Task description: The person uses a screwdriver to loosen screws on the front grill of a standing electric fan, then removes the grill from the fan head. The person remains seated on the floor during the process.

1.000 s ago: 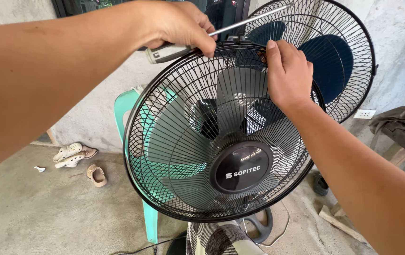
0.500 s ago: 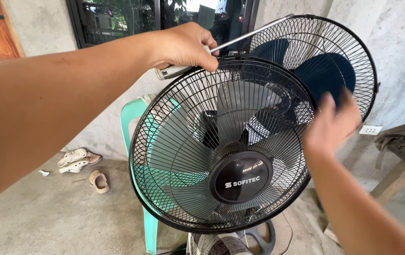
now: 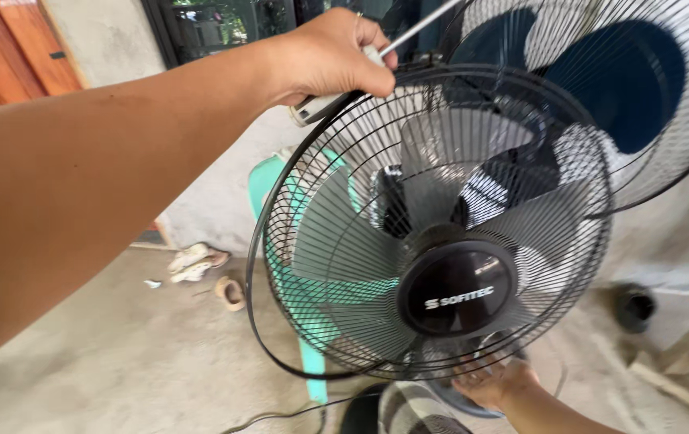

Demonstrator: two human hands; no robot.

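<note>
Head view, left hand (image 3: 324,56) gripping screwdriver (image 3: 376,56) above fan guard (image 3: 441,233)

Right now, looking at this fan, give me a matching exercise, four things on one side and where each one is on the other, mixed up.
Things:
1. left hand
2. right hand
3. sandals
4. second fan

Places:
A. on the floor by the wall
B. under the bottom of the front grille
C. behind, upper right
D. at the grille's top rim, gripping a screwdriver

Pairs: 1-D, 2-B, 3-A, 4-C
</note>
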